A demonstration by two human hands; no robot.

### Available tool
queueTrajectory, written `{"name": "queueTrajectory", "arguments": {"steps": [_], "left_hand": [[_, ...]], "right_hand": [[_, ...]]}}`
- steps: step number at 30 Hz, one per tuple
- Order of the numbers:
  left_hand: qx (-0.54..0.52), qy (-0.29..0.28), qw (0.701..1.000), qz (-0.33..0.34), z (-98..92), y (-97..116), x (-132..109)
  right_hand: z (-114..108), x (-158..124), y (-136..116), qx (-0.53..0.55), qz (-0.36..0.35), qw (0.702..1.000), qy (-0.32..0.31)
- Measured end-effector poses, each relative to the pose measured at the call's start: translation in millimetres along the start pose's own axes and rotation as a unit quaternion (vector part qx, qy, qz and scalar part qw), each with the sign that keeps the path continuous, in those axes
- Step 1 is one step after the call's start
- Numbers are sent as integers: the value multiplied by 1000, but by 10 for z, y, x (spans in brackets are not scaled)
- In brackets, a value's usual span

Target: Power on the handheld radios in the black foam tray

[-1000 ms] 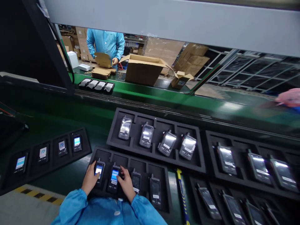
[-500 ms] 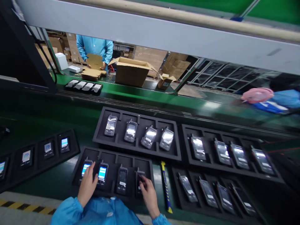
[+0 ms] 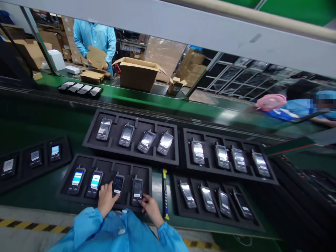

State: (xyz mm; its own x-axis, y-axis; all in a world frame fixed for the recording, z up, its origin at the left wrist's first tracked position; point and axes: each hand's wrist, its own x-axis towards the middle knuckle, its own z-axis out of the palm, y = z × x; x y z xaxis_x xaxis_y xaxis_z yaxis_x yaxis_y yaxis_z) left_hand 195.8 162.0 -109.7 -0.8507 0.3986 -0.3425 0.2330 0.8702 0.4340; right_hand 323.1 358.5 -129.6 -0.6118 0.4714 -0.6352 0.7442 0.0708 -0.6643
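Handheld radios with stubby antennas and screens lie in the black foam tray (image 3: 89,161) before me. The two on the left, a lit radio (image 3: 76,180) and another lit radio (image 3: 94,182), show blue and white screens. My left hand (image 3: 107,200) has its fingers apart over the lower left of the third radio (image 3: 118,182), whose screen is dark. Its thumb rests on that radio's lower front. My right hand (image 3: 151,209) has curled fingers, with fingertips on the lower right edge of the fourth radio (image 3: 137,189), also dark and still lying in its compartment.
More radios fill a foam tray (image 3: 86,140) behind, a right rear tray (image 3: 189,134) and a right front tray (image 3: 181,210). A left tray (image 3: 63,157) holds lit ones. A yellow-blue striped strip (image 3: 165,194) lies between trays. Across the bench, a co-worker (image 3: 96,38) holds cardboard.
My left hand has moved right, from the first radio to the third. My right hand has shifted down to the fourth radio's lower edge. The view has swung to the right.
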Motion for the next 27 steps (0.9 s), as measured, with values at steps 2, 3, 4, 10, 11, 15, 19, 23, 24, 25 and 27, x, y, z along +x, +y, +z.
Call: {"name": "queueTrajectory", "arguments": {"steps": [2, 3, 4, 10, 11, 15, 19, 23, 24, 25, 27], "left_hand": [[-16, 11, 1000, -6, 64, -35, 15], [-27, 17, 999, -8, 91, -54, 20], [-38, 21, 999, -10, 114, -71, 24], [-69, 47, 996, -14, 196, -103, 14], [-67, 51, 996, -16, 206, -95, 10], [-56, 65, 996, -19, 241, -71, -2], [-61, 71, 995, -17, 254, -106, 3], [-71, 81, 994, 0, 259, -157, 14], [-71, 87, 994, 2, 263, -164, 17], [-71, 92, 993, 4, 268, -170, 18], [-71, 98, 993, 7, 279, -175, 20]], "right_hand": [[-28, 20, 10, 4, -1, 1000, -21], [-42, 34, 13, 5, -3, 999, -31], [-55, 51, 14, 5, -6, 999, -41], [-128, 142, 3, -3, -10, 996, -84], [-136, 149, 3, -3, -10, 996, -87], [-130, 163, 30, -2, -18, 995, -94], [-77, 184, 70, -7, -20, 998, -66], [-61, 199, 82, -10, -30, 998, -56], [-66, 195, 79, -9, -31, 998, -61], [-74, 188, 75, -7, -32, 997, -67], [-90, 167, 66, -4, -37, 997, -71]]}}
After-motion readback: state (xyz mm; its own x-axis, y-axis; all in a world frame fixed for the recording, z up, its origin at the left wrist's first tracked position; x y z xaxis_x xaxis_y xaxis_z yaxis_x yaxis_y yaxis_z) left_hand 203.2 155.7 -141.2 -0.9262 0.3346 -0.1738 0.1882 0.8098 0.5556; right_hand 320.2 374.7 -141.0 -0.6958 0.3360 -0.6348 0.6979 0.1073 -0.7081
